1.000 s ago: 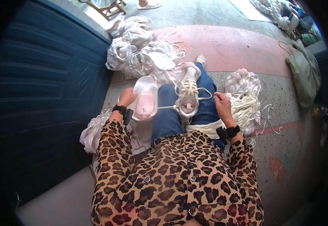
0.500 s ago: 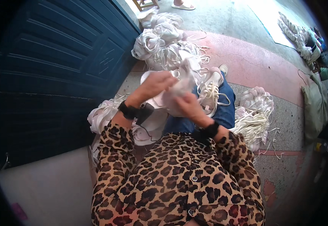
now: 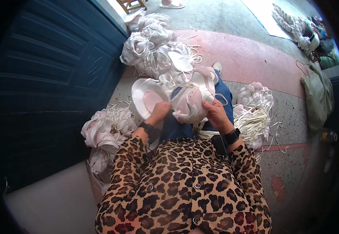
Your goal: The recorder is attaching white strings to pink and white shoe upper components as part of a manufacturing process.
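Right grip (image 3: 217, 113) pinches the shoe (image 3: 189, 104) on its left; whether left grip (image 3: 160, 112) (blurred) holds anything, I cannot tell.

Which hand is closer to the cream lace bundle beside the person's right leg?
The right. The right hand, gripping the pink-and-white shoe upper, is just left of the lace bundle; the left hand is farther left, beyond the upper.

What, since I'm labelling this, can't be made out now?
In the head view:
Left hand: whether it grips anything, blurred.
Pink-and-white shoe upper: far side, hidden by its near one.
White slipper: leg above, cut off by top edge.
Olive sack: inside, hidden by its walls.
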`<state>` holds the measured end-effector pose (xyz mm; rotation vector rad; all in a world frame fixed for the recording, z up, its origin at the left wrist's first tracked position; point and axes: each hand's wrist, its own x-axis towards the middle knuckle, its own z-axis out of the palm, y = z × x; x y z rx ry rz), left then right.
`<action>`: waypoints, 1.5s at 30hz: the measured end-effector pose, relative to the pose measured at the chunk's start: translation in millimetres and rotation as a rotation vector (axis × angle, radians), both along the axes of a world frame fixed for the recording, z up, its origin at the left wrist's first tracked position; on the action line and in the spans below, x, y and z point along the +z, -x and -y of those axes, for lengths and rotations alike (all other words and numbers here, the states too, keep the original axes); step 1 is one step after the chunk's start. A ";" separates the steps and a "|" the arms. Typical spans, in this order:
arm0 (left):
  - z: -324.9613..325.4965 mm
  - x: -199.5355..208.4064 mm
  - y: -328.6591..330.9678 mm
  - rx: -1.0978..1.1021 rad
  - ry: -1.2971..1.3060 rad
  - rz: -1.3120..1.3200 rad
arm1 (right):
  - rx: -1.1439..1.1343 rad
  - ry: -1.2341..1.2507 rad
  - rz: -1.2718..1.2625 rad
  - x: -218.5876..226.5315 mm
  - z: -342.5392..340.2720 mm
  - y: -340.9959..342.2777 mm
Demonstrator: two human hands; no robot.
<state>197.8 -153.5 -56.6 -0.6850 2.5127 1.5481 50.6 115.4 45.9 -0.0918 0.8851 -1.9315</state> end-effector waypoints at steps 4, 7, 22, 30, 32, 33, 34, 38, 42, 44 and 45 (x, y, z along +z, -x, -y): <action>29.4 69.6 23.4 -0.148 0.144 0.084 | -0.034 0.013 0.073 -13.8 -31.6 10.3; 10.1 120.3 45.7 -0.121 0.112 0.047 | -0.079 -0.010 0.130 -35.1 -67.5 19.8; -62.8 75.3 106.4 -0.321 0.418 0.261 | -0.033 -0.701 -0.193 -109.6 -53.2 -14.9; -110.1 43.9 81.2 -0.238 0.748 0.177 | -0.398 -0.941 -0.673 -88.3 -61.9 -9.6; -126.7 34.3 75.3 -0.207 0.765 0.150 | -0.455 -1.035 -1.126 -73.3 -65.1 -7.5; -129.4 25.9 69.6 -0.189 0.761 0.127 | -0.435 -1.038 -1.279 -45.7 -61.9 -10.0; -132.3 24.0 66.7 -0.184 0.759 0.088 | -0.352 -1.052 -1.344 -39.7 -59.9 -12.4; -134.2 24.2 66.0 -0.224 0.729 0.023 | -0.122 -1.109 -1.462 -52.3 -50.5 -8.9; -128.1 17.2 64.3 -0.282 0.750 0.016 | -0.226 -1.083 -1.396 -86.5 -46.2 -8.0; -127.0 11.9 64.0 -0.320 0.763 0.025 | -0.257 -1.061 -1.363 -94.7 -46.1 -13.4; -127.3 9.8 64.2 -0.340 0.765 0.030 | -0.258 -1.056 -1.351 -96.0 -47.0 -14.8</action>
